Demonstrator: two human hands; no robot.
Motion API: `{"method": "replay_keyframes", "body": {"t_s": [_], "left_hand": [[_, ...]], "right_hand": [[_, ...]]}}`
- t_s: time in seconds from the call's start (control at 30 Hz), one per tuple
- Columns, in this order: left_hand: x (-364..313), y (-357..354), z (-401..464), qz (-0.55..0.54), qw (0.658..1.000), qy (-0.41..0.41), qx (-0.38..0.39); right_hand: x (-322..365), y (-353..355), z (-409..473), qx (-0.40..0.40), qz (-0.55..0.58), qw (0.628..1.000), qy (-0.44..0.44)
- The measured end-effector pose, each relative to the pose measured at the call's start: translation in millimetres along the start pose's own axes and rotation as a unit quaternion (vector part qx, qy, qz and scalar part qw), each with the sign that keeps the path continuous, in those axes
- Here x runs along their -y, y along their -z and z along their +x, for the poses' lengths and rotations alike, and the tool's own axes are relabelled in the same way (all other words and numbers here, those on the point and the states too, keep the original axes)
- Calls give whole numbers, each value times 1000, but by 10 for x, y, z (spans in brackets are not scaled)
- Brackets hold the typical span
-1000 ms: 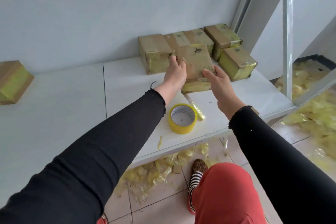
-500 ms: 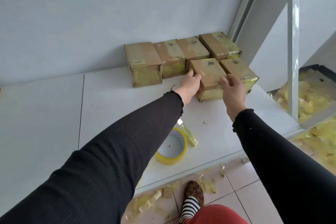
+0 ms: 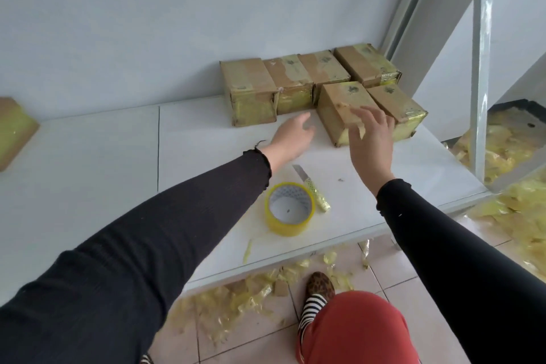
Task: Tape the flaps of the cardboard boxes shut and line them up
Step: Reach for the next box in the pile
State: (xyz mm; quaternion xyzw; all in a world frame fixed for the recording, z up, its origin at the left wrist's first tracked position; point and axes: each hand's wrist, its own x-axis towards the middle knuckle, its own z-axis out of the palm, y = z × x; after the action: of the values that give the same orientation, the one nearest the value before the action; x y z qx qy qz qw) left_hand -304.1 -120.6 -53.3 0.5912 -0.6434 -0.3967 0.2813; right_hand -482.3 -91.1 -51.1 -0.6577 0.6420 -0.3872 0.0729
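Observation:
Several taped cardboard boxes stand in two rows at the back right of the white table (image 3: 88,186). The near box (image 3: 339,103) stands beside another front box (image 3: 396,106), in front of the back row (image 3: 248,89). My left hand (image 3: 291,139) hovers open just left of the near box, touching nothing. My right hand (image 3: 370,142) is raised in front of that box with fingers spread, off its surface. A yellow tape roll (image 3: 290,209) and a small knife (image 3: 311,189) lie on the table nearer to me.
One more taped box (image 3: 13,133) sits at the far left of the table. Yellow tape scraps litter the tiled floor (image 3: 251,298) and pile up at the right (image 3: 502,151). A white metal post (image 3: 480,68) rises at the right. My knee (image 3: 354,331) is below.
Both hands have let go of the near box and drawn back from it toward me. The box now stands in the front row beside the right-hand box.

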Motion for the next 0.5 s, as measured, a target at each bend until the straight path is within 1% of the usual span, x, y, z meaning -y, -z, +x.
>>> {"method": "replay_keyframes", "body": {"t_s": [0.07,0.13,0.17,0.23,0.3,0.5], "left_hand": [[142,313,-292,117,992,-35,-5],[318,652,-609,216,975,-47,-15],[410,822,-772,250,967,-47,-21],[587,1145,-1096,295,954,-38,-37],[751,1458,-1411,320,946,-29,-54],[1276,2386,-2296,351,930,14,-110]], "right_hand": [[266,-17,-128,86,-62,992,71],[574,-66,-277,174,-93,975,102],[735,-101,-348,204,-98,968,112],[1062,-187,-491,233,-104,957,139],[1404,-305,-610,245,-99,950,164],[2402,-864,-950,297,-61,929,212]]}}
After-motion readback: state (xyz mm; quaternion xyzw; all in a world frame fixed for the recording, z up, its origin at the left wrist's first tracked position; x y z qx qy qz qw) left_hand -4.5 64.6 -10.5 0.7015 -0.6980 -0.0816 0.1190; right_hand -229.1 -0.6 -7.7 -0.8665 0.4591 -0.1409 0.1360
